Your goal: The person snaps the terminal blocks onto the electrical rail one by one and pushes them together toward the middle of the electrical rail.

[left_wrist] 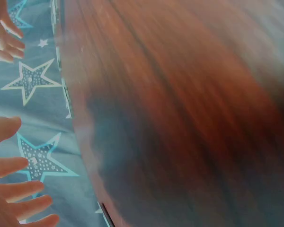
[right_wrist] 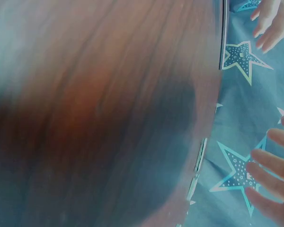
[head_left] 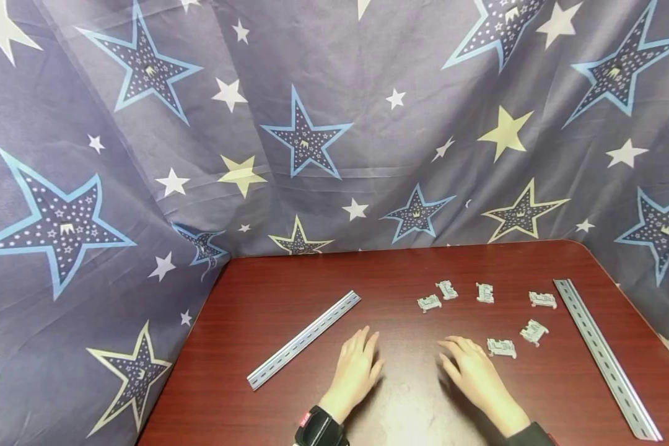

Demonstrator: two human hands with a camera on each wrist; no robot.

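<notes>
Spreading fingers [left_wrist: 23,191] apart, gripping nothing

Holding the left hand [head_left: 355,365] just right of a silver slotted metal rail [head_left: 303,339] lying aslant, and the right hand [head_left: 472,371] farther right of it; having fingers apart on both. Not being able to tell whether touching the reddish-brown wood-grained desk [head_left: 404,337].

Having six small pale-grey plastic clips [head_left: 501,348] scattered well right of that rail, presumably spaced for separate access. Having a second silver slotted metal rail [head_left: 604,356] farthest right of it, probably lying aside for a freer middle.

Finding bare room right of the first rail, between the hands; meeting the back edge and a grey star-printed curtain [head_left: 334,68] beyond it.
</notes>
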